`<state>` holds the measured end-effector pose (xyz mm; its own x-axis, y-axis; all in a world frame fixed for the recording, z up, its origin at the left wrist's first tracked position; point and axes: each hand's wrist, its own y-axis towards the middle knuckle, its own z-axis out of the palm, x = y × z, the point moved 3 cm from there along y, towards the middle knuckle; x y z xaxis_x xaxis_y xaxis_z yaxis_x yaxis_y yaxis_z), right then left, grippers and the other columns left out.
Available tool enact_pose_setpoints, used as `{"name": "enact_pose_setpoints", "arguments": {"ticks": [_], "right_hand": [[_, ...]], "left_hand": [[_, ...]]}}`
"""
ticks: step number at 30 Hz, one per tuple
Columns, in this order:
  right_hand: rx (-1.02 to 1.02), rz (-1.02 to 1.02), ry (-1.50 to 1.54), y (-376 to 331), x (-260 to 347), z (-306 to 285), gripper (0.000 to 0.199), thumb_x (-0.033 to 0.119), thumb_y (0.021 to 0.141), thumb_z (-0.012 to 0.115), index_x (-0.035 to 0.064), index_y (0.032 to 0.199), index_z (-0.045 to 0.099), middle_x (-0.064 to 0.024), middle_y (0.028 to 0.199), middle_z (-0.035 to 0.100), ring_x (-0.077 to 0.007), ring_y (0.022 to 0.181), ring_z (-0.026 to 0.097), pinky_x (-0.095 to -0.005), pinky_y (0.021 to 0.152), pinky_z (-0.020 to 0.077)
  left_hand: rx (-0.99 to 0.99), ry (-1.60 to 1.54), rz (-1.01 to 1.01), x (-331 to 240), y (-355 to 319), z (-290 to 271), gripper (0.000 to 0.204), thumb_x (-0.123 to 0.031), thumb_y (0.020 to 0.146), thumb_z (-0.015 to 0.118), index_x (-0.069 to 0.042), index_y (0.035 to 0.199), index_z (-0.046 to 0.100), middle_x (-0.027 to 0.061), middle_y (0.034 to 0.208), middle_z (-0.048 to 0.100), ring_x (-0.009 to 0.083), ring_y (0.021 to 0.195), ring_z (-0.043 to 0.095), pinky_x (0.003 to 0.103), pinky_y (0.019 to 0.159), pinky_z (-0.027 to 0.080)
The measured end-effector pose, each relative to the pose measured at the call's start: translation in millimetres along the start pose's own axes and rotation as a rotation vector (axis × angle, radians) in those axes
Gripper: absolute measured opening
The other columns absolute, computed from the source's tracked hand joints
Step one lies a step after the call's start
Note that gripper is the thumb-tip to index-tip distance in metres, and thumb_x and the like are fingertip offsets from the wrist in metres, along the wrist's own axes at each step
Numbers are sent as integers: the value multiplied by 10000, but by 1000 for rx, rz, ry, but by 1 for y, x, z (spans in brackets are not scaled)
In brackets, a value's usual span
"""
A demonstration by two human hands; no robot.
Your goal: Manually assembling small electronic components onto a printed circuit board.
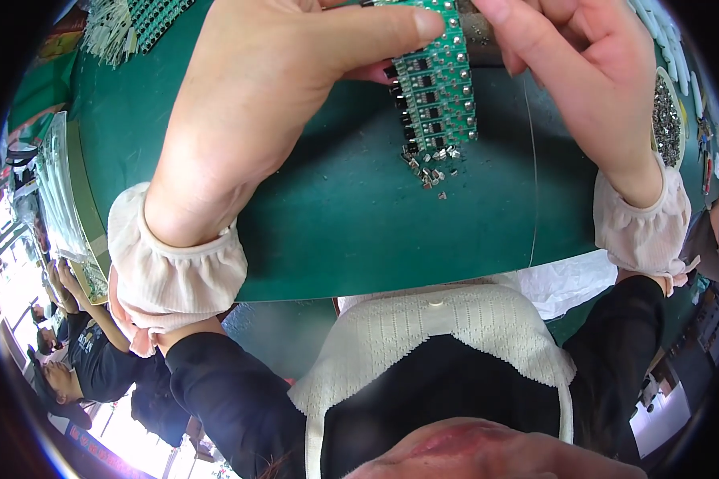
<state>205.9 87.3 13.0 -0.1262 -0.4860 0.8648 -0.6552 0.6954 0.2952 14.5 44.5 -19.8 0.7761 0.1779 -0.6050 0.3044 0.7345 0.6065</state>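
Observation:
A green circuit board panel (460,108), lined with small black chips and round solder spots, lies lengthwise at the top middle. My left hand (272,84) grips it from the left, the thumb pressed on its face and the other fingers mostly hidden beneath. Beside the panel's upper right edge is my right hand (591,88), its fingers curled together. Whatever those fingertips pinch is cut off by the picture's top edge. Small silvery metal pieces (431,172) lie in a loose heap at the panel's near end.
A green tabletop (375,239) spreads beneath. More green boards (153,20) with pale wires (110,36) lie far left. On the right stands a container of small metal parts (666,120). A co-worker (96,355) sits at left; white plastic (571,283) hangs below the near edge.

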Motion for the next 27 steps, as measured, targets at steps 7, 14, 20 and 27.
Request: {"name": "enact_pose_setpoints", "arguments": {"ticks": [7,14,20,27], "right_hand": [[-7,237,240,0,14,0,110,27,999,637,19,993,528,-2,751,603,-33,592,569,-172,514,419],[84,418,246,-2,-2,-10,125,81,1017,640,28,1013,527,-1,753,615,-38,596,570,-179,527,424],[221,561,296,1,1,-10,131,91,1000,680,10,1023,579,8,754,635,-32,622,568,-180,551,432],[256,578,411,-1,-3,-7,124,95,994,696,1,1026,622,9,779,639,-29,657,569,-182,587,445]], "left_hand": [[-759,435,-635,-25,1,31,351,126,881,718,-15,1139,526,77,985,694,101,822,685,199,718,570],[-767,365,-727,-22,6,37,359,144,871,714,-25,1116,514,82,1026,699,119,873,690,239,797,577],[-564,431,-615,-18,-1,38,345,143,878,703,-34,1102,510,78,1016,699,115,880,685,237,793,564],[258,199,55,8,-6,-12,337,134,883,702,-43,1094,507,75,1010,699,111,867,681,229,751,556]]}}
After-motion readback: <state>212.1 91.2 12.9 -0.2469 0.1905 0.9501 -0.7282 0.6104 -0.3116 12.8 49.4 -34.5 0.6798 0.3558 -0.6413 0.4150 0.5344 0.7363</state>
